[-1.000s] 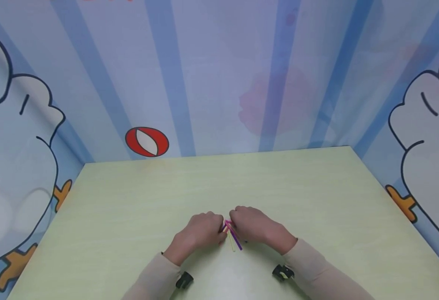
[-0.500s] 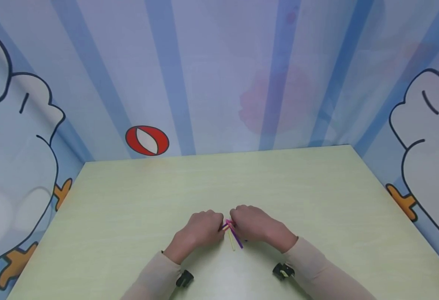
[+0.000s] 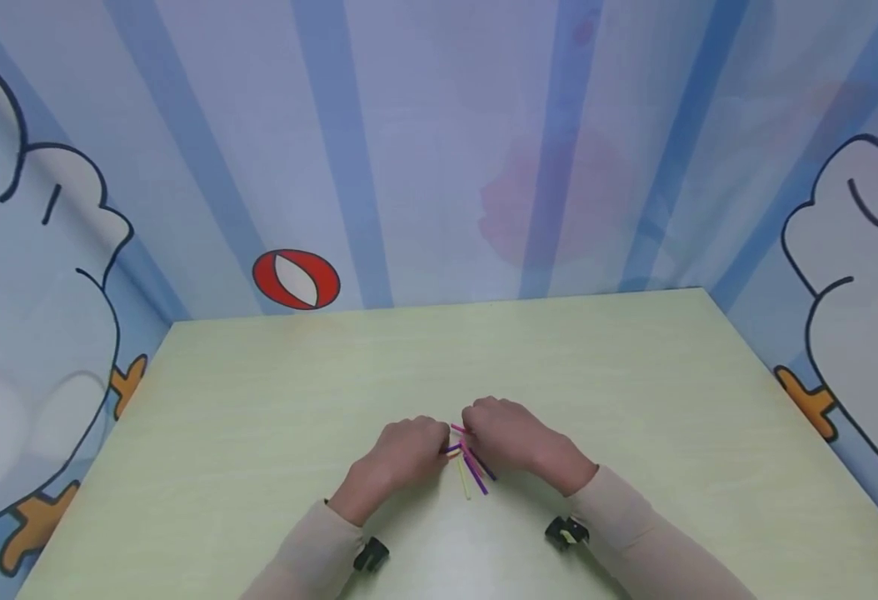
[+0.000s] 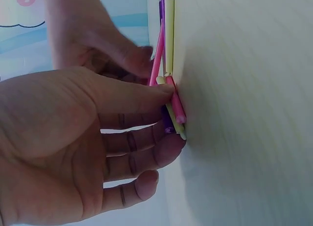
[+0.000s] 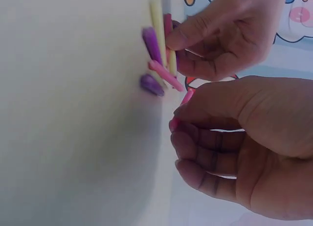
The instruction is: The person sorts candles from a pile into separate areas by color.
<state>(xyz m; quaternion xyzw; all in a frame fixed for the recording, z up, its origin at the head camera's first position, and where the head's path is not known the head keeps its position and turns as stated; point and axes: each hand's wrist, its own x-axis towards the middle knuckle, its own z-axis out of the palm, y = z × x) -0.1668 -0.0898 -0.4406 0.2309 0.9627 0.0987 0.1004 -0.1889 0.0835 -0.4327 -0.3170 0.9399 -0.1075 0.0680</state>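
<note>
Over the worktop (image 3: 439, 358), the left hand (image 3: 409, 454) pinches several sticks (image 4: 176, 103). The right hand (image 3: 502, 433) holds a pink stick (image 5: 187, 96) beside them.

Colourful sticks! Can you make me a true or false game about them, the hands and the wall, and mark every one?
1. The right hand pinches a pink stick. True.
2. The left hand is empty. False: it pinches some sticks.
3. A red-and-white ball is pictured on the wall. True.
4. All the sticks are green. False: they are pink, purple and yellow.
5. A small black thing shows beside each sleeve. True.
</note>
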